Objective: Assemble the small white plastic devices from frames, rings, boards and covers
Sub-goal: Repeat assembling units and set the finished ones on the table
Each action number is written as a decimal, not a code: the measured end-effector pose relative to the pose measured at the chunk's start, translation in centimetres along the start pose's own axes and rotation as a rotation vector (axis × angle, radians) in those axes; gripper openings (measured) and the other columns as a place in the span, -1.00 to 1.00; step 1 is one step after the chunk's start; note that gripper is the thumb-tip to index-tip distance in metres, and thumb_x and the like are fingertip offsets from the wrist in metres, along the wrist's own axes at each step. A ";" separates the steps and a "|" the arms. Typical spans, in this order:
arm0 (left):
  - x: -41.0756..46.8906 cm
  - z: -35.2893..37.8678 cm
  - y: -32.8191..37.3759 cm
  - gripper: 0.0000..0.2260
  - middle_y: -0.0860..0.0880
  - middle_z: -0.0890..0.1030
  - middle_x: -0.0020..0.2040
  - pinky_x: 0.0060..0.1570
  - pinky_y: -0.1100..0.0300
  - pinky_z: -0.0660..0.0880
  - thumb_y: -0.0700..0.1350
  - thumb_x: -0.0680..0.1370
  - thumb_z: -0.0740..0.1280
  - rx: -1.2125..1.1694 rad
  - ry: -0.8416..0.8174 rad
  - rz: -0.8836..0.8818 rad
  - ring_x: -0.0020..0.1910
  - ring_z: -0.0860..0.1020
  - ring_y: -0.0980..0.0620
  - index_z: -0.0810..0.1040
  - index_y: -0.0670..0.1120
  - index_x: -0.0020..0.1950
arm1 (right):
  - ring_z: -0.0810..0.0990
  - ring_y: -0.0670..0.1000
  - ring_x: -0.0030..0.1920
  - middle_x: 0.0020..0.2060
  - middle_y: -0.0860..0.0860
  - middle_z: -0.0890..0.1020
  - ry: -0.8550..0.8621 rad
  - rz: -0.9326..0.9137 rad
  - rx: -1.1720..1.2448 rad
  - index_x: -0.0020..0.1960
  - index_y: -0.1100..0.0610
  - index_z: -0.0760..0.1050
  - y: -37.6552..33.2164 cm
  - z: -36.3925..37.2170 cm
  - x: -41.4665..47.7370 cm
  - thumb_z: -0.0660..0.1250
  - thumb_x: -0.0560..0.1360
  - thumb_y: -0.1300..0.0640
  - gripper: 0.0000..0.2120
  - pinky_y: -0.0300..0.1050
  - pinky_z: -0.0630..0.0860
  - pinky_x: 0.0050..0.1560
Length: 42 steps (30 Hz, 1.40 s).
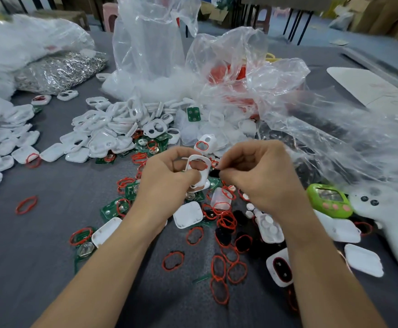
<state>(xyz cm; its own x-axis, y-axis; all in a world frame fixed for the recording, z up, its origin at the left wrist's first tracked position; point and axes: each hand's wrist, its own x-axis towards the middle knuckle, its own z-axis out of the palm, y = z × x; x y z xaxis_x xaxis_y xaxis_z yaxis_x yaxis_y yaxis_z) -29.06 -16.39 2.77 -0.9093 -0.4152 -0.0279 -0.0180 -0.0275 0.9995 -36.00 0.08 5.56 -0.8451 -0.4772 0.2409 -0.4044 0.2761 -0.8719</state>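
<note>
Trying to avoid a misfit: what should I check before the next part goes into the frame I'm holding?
1. Left hand holds the white frame: ok.
2. Red ring sits in the frame's opening: only partly visible, cannot tell if fully seated.
3. Right hand pinches a small dark part: ok; its kind, cannot tell.
4. Green boards lie close by on the table: ok.
5. White covers lie close by: ok.

Soft even light, warped edges
</note>
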 end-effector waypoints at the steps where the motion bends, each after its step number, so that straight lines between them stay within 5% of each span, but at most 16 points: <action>1: -0.1 0.1 0.1 -0.64 -0.06 0.74 -0.21 -0.30 0.15 0.49 -0.48 0.44 0.34 -0.002 -0.006 0.000 -0.33 0.56 0.01 0.69 -0.02 -0.08 | 0.71 -0.16 -0.30 -0.34 -0.13 0.72 0.032 -0.044 -0.069 -0.26 0.02 0.70 0.0 0.8 0.0 0.51 0.35 0.37 -0.76 -0.30 0.58 -0.21; 4: -0.3 0.4 0.2 -0.70 -0.10 0.71 -0.26 -0.24 0.09 0.43 -0.47 0.47 0.37 -0.026 -0.029 -0.015 -0.31 0.53 -0.03 0.69 -0.08 -0.02 | 0.68 -0.21 -0.28 -0.32 -0.20 0.71 0.182 -0.169 -0.237 -0.19 -0.06 0.71 0.0 2.1 -0.2 0.52 0.37 0.30 -0.76 -0.33 0.57 -0.18; 8: -0.4 0.4 0.3 -0.83 -0.19 0.71 -0.19 -0.21 0.05 0.44 -0.34 0.52 0.44 -0.133 -0.071 -0.036 -0.21 0.54 -0.11 0.68 -0.13 0.06 | 0.68 -0.20 -0.20 -0.23 -0.21 0.73 0.251 -0.269 -0.310 -0.10 -0.08 0.72 -0.2 2.6 -0.5 0.52 0.40 0.24 -0.78 -0.12 0.63 -0.09; 11: -0.5 0.4 0.3 -0.87 -0.07 0.68 -0.28 -0.30 0.15 0.44 -0.29 0.53 0.45 -0.173 -0.069 -0.036 -0.27 0.55 -0.06 0.68 -0.15 0.05 | 0.67 -0.21 -0.20 -0.25 -0.22 0.72 0.282 -0.319 -0.326 -0.11 -0.10 0.72 -0.5 2.8 -0.7 0.52 0.41 0.20 -0.81 -0.17 0.60 -0.12; 20: -0.4 0.4 0.3 -0.67 -0.14 0.73 -0.20 -0.22 0.17 0.56 -0.49 0.46 0.41 -0.265 0.009 0.016 -0.25 0.63 -0.04 0.70 -0.04 -0.13 | 0.63 -0.15 -0.29 -0.33 -0.18 0.68 0.304 -0.166 -0.202 -0.16 -0.04 0.68 0.0 3.9 -0.4 0.64 0.29 0.23 -0.76 -0.28 0.56 -0.22; 26: -0.4 0.5 0.5 -0.73 -0.12 0.74 -0.21 -0.27 0.25 0.58 -0.47 0.49 0.40 -0.272 -0.006 0.028 -0.28 0.65 0.05 0.68 -0.11 -0.03 | 0.64 -0.15 -0.28 -0.28 -0.17 0.70 0.325 -0.232 -0.232 -0.09 -0.02 0.72 0.0 3.9 -0.5 0.63 0.34 0.23 -0.78 -0.25 0.58 -0.19; 31: -0.2 0.4 0.4 -0.74 -0.17 0.75 -0.13 -0.33 0.23 0.53 -0.46 0.51 0.36 -0.271 0.018 -0.016 -0.19 0.58 -0.10 0.71 -0.17 0.05 | 0.67 -0.16 -0.13 -0.11 -0.12 0.75 0.327 -0.288 -0.288 0.03 0.01 0.76 0.0 3.7 -0.5 0.56 0.45 0.18 -0.82 -0.31 0.56 -0.06; 35: -0.1 0.5 0.4 -0.73 -0.12 0.75 -0.14 -0.31 0.23 0.61 -0.46 0.51 0.34 -0.291 0.032 -0.069 -0.23 0.67 0.01 0.72 -0.17 0.03 | 0.67 -0.17 -0.27 -0.28 -0.14 0.74 0.370 -0.050 0.025 -0.12 -0.06 0.75 -0.4 3.8 -0.2 0.48 0.46 0.17 -0.86 -0.34 0.54 -0.20; 39: 0.0 0.4 0.0 -0.82 -0.04 0.73 -0.24 -0.37 0.19 0.62 -0.35 0.54 0.41 -0.174 0.137 -0.060 -0.30 0.65 0.07 0.73 -0.10 -0.04 | 0.64 0.03 -0.46 -0.35 0.10 0.72 0.326 0.234 0.481 -0.23 0.04 0.63 -0.7 3.5 0.1 0.40 0.49 0.22 -0.85 -0.22 0.47 -0.47; 42: 0.0 0.6 -0.3 -0.77 -0.05 0.74 -0.24 -0.38 0.11 0.60 -0.34 0.53 0.40 0.005 0.177 0.002 -0.33 0.69 -0.09 0.72 -0.02 -0.04 | 0.68 0.07 -0.44 -0.38 0.13 0.71 0.290 0.251 0.445 -0.25 0.06 0.58 -0.7 3.4 0.1 0.43 0.35 0.21 -0.93 -0.22 0.47 -0.47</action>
<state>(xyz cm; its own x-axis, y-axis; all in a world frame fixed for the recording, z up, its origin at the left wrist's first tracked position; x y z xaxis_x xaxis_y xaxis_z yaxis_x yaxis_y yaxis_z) -29.28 -15.87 2.44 -0.8220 -0.5689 -0.0277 -0.0183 -0.0223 0.9996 -34.61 -3.02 4.78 -0.9825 -0.1778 0.0563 -0.0470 -0.0560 -0.9973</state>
